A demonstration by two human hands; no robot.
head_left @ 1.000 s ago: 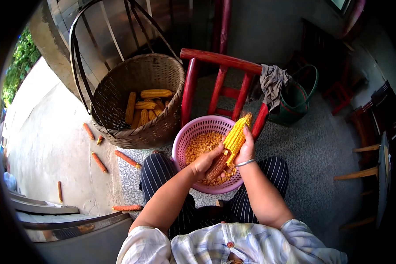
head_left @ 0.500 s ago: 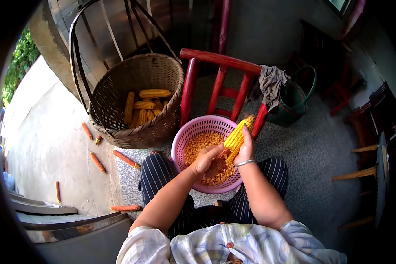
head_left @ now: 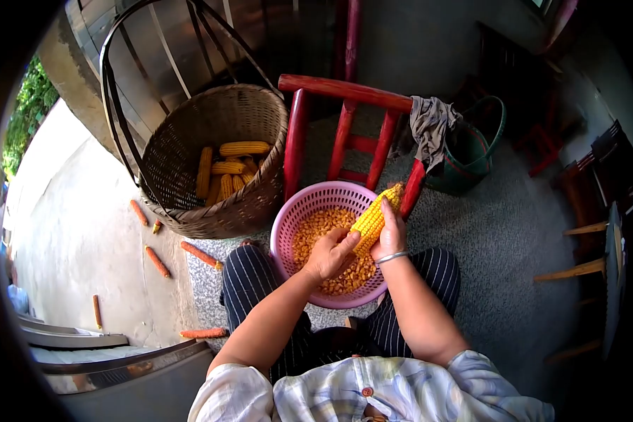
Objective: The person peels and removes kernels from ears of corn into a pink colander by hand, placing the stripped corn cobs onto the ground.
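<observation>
An ear of corn (head_left: 373, 219) with yellow kernels lies tilted over the pink colander (head_left: 280, 239), its tip pointing up and to the right. My right hand (head_left: 388, 235), a silver bangle at its wrist, is wrapped round the ear from the right. Against the ear's lower left end presses my left hand (head_left: 328, 254), closed on a bare reddish corncob that its fingers mostly hide. Loose corn kernels (head_left: 315, 228) cover the colander's bottom below both hands. The colander sits between my knees.
A tall-handled wicker basket (head_left: 218, 221) with several ears of corn (head_left: 245, 148) stands ahead on the left. Bare corncobs (head_left: 157, 261) are scattered over the floor at left. Behind the colander is a red wooden chair (head_left: 344, 90), a grey cloth (head_left: 432, 126) draped on it, beside a green basket (head_left: 464, 179).
My left hand has turned and shifted slightly along the ear, covering more of the bare corncob. The ear has moved a little left in view. Both hands keep their hold.
</observation>
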